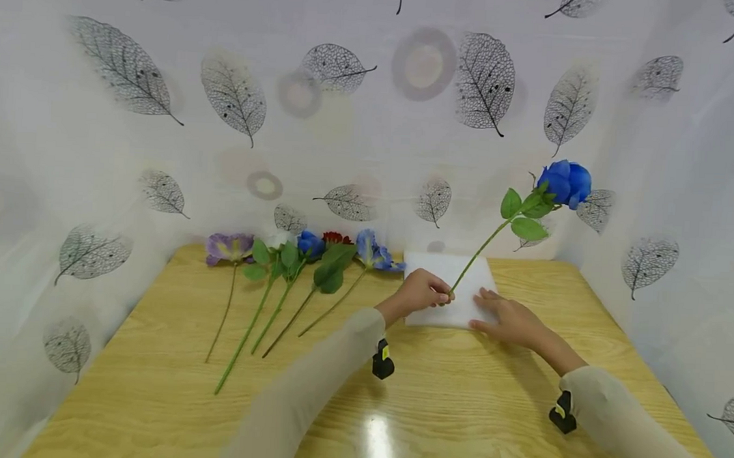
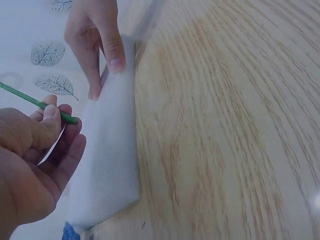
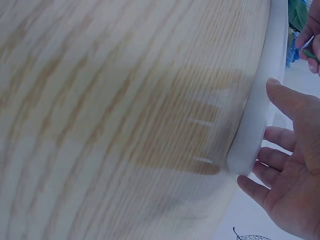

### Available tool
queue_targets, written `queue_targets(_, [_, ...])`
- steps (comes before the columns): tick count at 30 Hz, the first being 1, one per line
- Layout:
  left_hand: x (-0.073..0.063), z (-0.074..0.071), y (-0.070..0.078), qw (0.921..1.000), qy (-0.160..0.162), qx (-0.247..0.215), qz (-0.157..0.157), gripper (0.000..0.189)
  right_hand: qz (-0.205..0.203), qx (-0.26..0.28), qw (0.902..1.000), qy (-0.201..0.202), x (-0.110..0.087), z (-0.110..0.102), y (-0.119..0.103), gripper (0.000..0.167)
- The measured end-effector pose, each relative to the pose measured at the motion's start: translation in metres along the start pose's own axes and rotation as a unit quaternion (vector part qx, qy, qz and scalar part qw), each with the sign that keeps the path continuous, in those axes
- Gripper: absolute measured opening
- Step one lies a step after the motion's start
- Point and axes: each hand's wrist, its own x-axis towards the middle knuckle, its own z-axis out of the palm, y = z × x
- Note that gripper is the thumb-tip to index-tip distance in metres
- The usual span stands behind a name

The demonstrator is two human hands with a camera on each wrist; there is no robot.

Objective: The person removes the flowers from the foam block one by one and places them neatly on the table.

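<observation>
My left hand [image 1: 424, 291] pinches the lower end of a blue artificial rose's green stem [image 2: 30, 98] between thumb and fingers. The rose leans up to the right, its blue bloom [image 1: 566, 183] high above the table and green leaves [image 1: 530, 228] below it. Under the stem end lies a white foam block [image 1: 437, 315], flat on the table. My right hand [image 1: 513, 322] rests at the block's right side, thumb and fingers spread and touching it. In the left wrist view, the stem's cut tip shows apart from the foam.
Left of the block, several artificial flowers lie in a row on the wooden table [image 1: 150, 397]: a purple flower [image 1: 229, 247], another blue rose [image 1: 309, 244], a red flower [image 1: 337, 238] and a light blue flower [image 1: 375, 252]. A leaf-patterned curtain [image 1: 358, 140] encloses the back and sides.
</observation>
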Motion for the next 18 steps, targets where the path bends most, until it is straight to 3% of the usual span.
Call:
queue_targets(8, [-0.016, -0.022, -0.006, 0.9999, -0.012, 0.000, -0.010, 0.013, -0.001, -0.005, 1.0000, -0.003, 0.000, 0.002, 0.003, 0.071])
queue_targets(18, [-0.046, -0.059, -0.016, 0.9996, -0.015, -0.001, 0.023, 0.018, -0.004, -0.008, 1.0000, 0.004, -0.004, 0.000, -0.002, 0.070])
